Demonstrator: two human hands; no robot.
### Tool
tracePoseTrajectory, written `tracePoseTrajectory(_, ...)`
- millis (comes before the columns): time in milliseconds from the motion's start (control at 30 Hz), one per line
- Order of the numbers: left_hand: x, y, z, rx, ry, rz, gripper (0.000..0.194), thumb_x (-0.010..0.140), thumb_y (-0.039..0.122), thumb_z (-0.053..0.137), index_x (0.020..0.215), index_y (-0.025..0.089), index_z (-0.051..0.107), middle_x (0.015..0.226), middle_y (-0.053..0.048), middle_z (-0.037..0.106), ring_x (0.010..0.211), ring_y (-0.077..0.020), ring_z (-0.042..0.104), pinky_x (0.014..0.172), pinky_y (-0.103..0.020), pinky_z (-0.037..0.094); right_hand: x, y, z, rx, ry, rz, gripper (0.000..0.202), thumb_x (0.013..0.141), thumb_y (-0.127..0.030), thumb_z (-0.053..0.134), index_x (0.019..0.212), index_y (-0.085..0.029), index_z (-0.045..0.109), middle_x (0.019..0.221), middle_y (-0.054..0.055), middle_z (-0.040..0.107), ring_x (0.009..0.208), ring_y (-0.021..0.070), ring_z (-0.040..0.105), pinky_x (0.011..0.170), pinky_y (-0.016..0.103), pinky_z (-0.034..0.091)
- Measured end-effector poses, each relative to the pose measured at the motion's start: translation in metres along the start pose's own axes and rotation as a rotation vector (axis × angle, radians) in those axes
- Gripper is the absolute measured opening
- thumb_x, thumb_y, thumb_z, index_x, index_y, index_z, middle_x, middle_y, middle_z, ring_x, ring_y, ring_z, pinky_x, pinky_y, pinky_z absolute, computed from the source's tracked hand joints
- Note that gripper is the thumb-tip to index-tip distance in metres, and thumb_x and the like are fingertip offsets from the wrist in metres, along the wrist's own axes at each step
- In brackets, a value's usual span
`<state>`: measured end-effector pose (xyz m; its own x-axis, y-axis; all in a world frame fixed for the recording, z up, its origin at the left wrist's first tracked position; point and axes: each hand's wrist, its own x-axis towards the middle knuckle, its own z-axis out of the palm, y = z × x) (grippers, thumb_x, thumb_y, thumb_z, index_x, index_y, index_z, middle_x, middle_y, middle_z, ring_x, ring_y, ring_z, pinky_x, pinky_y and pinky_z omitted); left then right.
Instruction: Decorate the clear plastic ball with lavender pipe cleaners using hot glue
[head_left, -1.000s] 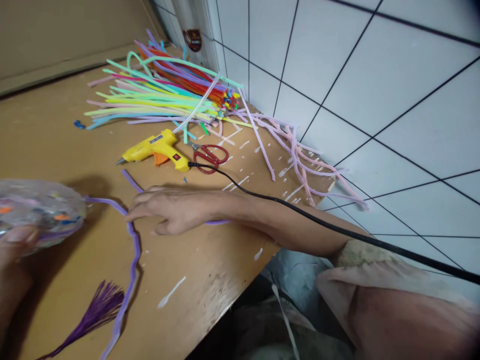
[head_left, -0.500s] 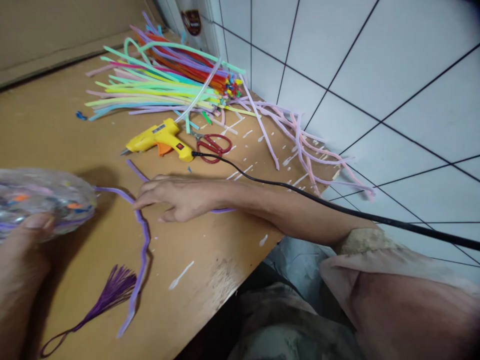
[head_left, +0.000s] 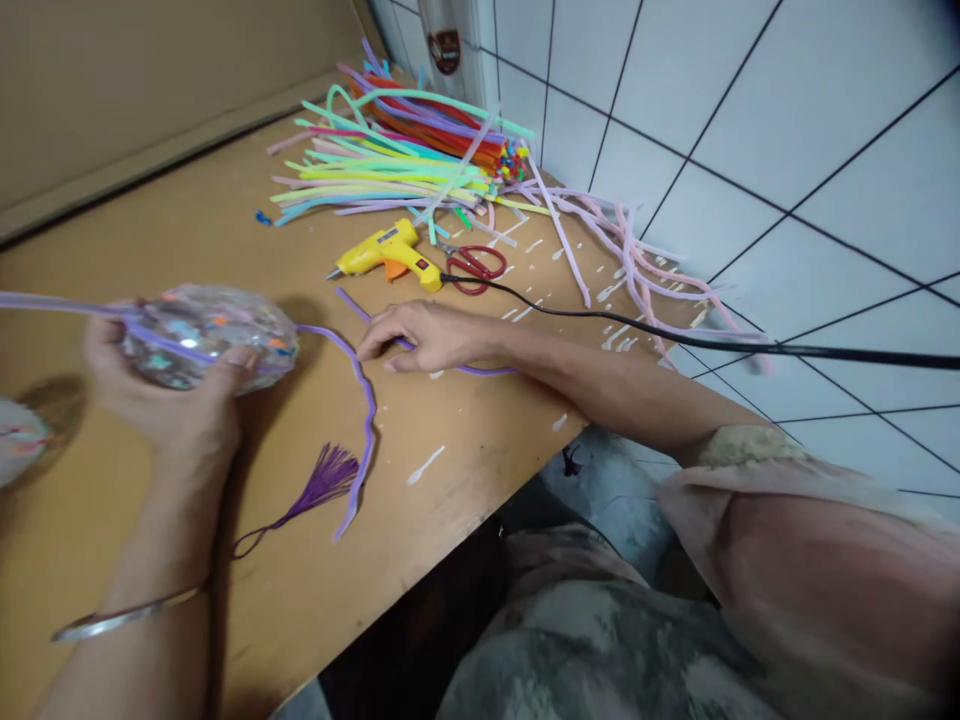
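Observation:
My left hand (head_left: 169,385) is wrapped round a clear, rounded plastic object (head_left: 210,325) with colourful bits showing in it. A purple pipe cleaner (head_left: 56,303) runs along its side and past the left edge. Another purple strand (head_left: 369,425) leads from its right end and bends down across the table. My right hand (head_left: 424,338) rests at this bend, its fingertips on the strand, fingers curved and thumb apart. A further purple pipe cleaner (head_left: 487,372) passes under that hand. Beside the strand's lower end lies a dark purple tassel (head_left: 322,480) with a loop.
A yellow glue gun (head_left: 386,255) lies beyond my right hand, its black cord (head_left: 600,322) crossing over my right forearm. Red-handled scissors (head_left: 476,268) are beside it. Bundled coloured pipe cleaners (head_left: 397,165) lie near the tiled wall (head_left: 720,120). Another clear object (head_left: 19,440) shows at the left edge.
The view has swung left, bringing my left hand and its clear object fully into sight. My right hand stays at the strand, its fingers more curled.

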<state>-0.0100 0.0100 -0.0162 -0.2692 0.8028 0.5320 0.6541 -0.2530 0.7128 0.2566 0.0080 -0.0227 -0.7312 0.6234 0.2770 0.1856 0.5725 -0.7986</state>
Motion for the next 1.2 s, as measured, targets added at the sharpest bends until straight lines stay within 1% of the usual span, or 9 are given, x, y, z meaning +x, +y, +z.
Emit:
tracePoseTrajectory(33, 0.000, -0.001, 0.000, -0.051, -0.013, 0.079, 0.104, 0.036, 0.066, 0.072, 0.122, 0.016, 0.045, 0.129, -0.001, 0.057, 0.123, -0.0269, 0.056, 0.107, -0.049, 0.039, 0.000, 0.001, 0.001, 0.010, 0.011, -0.003, 0.028, 0.076, -0.001, 0.059, 0.094, -0.018, 0.071, 0.098, 0.000, 0.072, 0.094, 0.0134, 0.061, 0.089, 0.027, 0.046)
tracePoseTrajectory(100, -0.001, -0.001, -0.001, -0.085, -0.014, 0.136, 0.101, 0.036, 0.064, 0.074, 0.120, 0.013, 0.047, 0.125, -0.003, 0.060, 0.121, -0.0267, 0.058, 0.108, -0.048, 0.040, 0.000, 0.003, 0.003, 0.030, 0.039, -0.004, 0.026, 0.077, -0.002, 0.059, 0.094, -0.017, 0.072, 0.097, 0.001, 0.072, 0.092, 0.0124, 0.062, 0.087, 0.027, 0.047)
tracePoseTrajectory(233, -0.004, 0.000, -0.001, -0.120, -0.018, 0.117, 0.095, 0.039, 0.057, 0.077, 0.118, 0.013, 0.047, 0.124, -0.004, 0.060, 0.121, -0.0248, 0.057, 0.110, -0.045, 0.040, -0.002, 0.003, 0.004, 0.059, 0.079, 0.014, 0.022, 0.078, -0.006, 0.062, 0.094, -0.016, 0.072, 0.095, 0.001, 0.072, 0.088, 0.0114, 0.063, 0.083, 0.025, 0.047)
tracePoseTrajectory(400, -0.004, 0.000, 0.002, -0.085, 0.014, 0.081, 0.088, 0.043, 0.035, 0.085, 0.118, 0.011, 0.047, 0.126, -0.005, 0.058, 0.120, -0.0209, 0.057, 0.111, -0.040, 0.040, -0.004, 0.001, 0.005, 0.061, 0.095, 0.009, 0.019, 0.078, -0.009, 0.063, 0.093, -0.017, 0.073, 0.091, 0.000, 0.072, 0.085, 0.0113, 0.063, 0.079, 0.024, 0.046)
tracePoseTrajectory(533, -0.006, 0.002, 0.002, -0.112, 0.014, 0.083, 0.086, 0.043, 0.026, 0.088, 0.118, 0.011, 0.049, 0.123, -0.004, 0.059, 0.118, -0.0200, 0.056, 0.112, -0.040, 0.040, -0.003, 0.002, 0.004, 0.087, 0.114, 0.044, 0.017, 0.078, -0.012, 0.064, 0.093, -0.016, 0.073, 0.091, 0.001, 0.073, 0.086, 0.0121, 0.064, 0.079, 0.024, 0.047)
tracePoseTrajectory(700, -0.012, 0.011, 0.000, -0.116, 0.038, 0.041, 0.083, 0.046, 0.022, 0.089, 0.120, 0.013, 0.052, 0.119, -0.004, 0.062, 0.114, -0.0224, 0.059, 0.111, -0.047, 0.042, -0.004, -0.003, -0.004, 0.156, 0.126, 0.116, 0.020, 0.080, -0.018, 0.063, 0.097, -0.015, 0.073, 0.092, 0.003, 0.075, 0.084, 0.0129, 0.065, 0.077, 0.025, 0.050)
tracePoseTrajectory(833, -0.020, 0.020, -0.002, -0.214, 0.008, -0.025, 0.068, 0.052, 0.021, 0.085, 0.114, 0.019, 0.057, 0.111, -0.004, 0.067, 0.105, -0.0248, 0.065, 0.104, -0.051, 0.050, -0.001, -0.022, -0.009, 0.115, 0.193, 0.106, 0.022, 0.080, -0.023, 0.061, 0.095, -0.013, 0.073, 0.090, 0.005, 0.075, 0.081, 0.0144, 0.066, 0.074, 0.027, 0.052)
tracePoseTrajectory(1033, -0.023, 0.017, 0.000, -0.281, -0.019, -0.022, 0.069, 0.056, 0.027, 0.086, 0.118, 0.024, 0.055, 0.120, -0.008, 0.064, 0.112, -0.0274, 0.064, 0.105, -0.049, 0.050, 0.023, -0.046, 0.000, -0.030, 0.297, 0.059, 0.020, 0.080, -0.027, 0.060, 0.088, -0.017, 0.075, 0.088, 0.006, 0.076, 0.081, 0.0174, 0.069, 0.076, 0.031, 0.054)
tracePoseTrajectory(1200, -0.024, 0.017, -0.009, -0.251, -0.030, 0.062, 0.070, 0.055, 0.028, 0.087, 0.117, 0.025, 0.055, 0.117, -0.009, 0.063, 0.110, -0.0303, 0.064, 0.099, -0.054, 0.052, 0.046, -0.048, 0.009, -0.192, 0.518, 0.107, 0.019, 0.077, -0.020, 0.056, 0.082, -0.021, 0.075, 0.083, 0.005, 0.076, 0.076, 0.0199, 0.069, 0.074, 0.034, 0.054)
